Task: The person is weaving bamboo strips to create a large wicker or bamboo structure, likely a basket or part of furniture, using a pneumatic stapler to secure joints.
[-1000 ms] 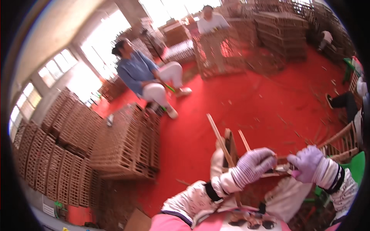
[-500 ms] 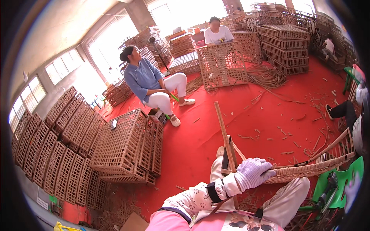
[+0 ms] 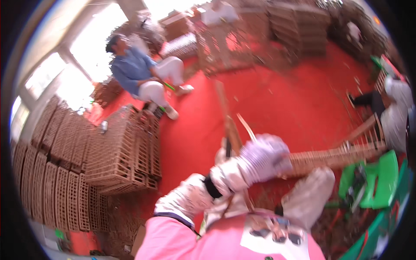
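My left hand (image 3: 266, 158), in a pale lavender work glove, is closed over the near left end of a woven rattan frame (image 3: 331, 159) that lies across my knees. The frame has a thick wrapped edge and upright slats at its far right end. A thin pale strip (image 3: 246, 126) sticks up beside the glove. Left of the hand an upright wooden bar (image 3: 229, 125) stands between my legs. Motion blurs the fingers. My right hand is out of sight.
Large stacks of rattan crates (image 3: 117, 151) stand at the left. A person in blue (image 3: 134, 71) sits beyond them, another in white (image 3: 219, 14) behind an upright crate. A green plastic stool (image 3: 381, 182) with tools stands at the right, near a seated person (image 3: 396, 112).
The whole view has swung, shifting the room left and up in the picture. My left hand stays at the frame's end. A blurred gloved hand at the right edge has gone from view.
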`<state>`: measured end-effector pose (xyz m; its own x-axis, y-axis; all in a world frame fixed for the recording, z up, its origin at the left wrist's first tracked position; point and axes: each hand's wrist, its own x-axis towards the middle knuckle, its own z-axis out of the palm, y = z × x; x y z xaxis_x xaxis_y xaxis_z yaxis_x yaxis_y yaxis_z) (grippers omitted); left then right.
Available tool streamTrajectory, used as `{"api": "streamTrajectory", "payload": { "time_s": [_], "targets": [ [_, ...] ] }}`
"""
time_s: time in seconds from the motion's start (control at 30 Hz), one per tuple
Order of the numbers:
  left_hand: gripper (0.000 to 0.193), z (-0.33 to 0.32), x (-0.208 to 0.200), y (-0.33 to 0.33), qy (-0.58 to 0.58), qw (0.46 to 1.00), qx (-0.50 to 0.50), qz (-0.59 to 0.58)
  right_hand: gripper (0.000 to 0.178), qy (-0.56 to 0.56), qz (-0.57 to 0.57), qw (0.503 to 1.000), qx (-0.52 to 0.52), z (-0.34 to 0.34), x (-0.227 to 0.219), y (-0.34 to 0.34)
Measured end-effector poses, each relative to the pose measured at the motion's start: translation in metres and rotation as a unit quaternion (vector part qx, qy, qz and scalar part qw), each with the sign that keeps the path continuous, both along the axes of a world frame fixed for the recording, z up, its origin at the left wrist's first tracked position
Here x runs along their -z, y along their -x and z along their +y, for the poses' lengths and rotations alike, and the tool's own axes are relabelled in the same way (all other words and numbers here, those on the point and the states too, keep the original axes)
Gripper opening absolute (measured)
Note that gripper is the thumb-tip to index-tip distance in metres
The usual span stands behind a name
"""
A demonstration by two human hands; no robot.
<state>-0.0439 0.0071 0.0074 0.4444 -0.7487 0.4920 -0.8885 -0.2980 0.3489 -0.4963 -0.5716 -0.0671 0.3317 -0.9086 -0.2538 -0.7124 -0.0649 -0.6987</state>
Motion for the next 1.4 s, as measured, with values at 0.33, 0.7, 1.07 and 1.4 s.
{"api": "streamTrajectory", "payload": {
  "time_s": [0.33, 0.7, 1.07, 1.4],
  "targets": [
    [0.021, 0.056, 0.005, -0.008, -0.006, 0.984, -0.175, 0.029, 0.037, 0.431, -0.148, 0.756, -0.47, 0.209, -0.068, -0.315],
    [0.013, -0.012, 0.027, -0.025, 0.109, 0.992, -0.021, 0.054, 0.034, -0.02, -0.339, 0.658, -0.672, 0.394, -0.054, -0.452],
    [0.023, 0.055, 0.025, 0.013, -0.205, 0.935, -0.285, -0.043, 0.022, -0.335, -0.39, 0.688, -0.512, 0.373, -0.053, -0.47],
    [0.023, 0.053, -0.024, -0.009, -0.046, 0.971, -0.233, 0.021, 0.02, -0.327, -0.391, 0.659, -0.553, 0.363, -0.051, -0.477]
  ]
}}
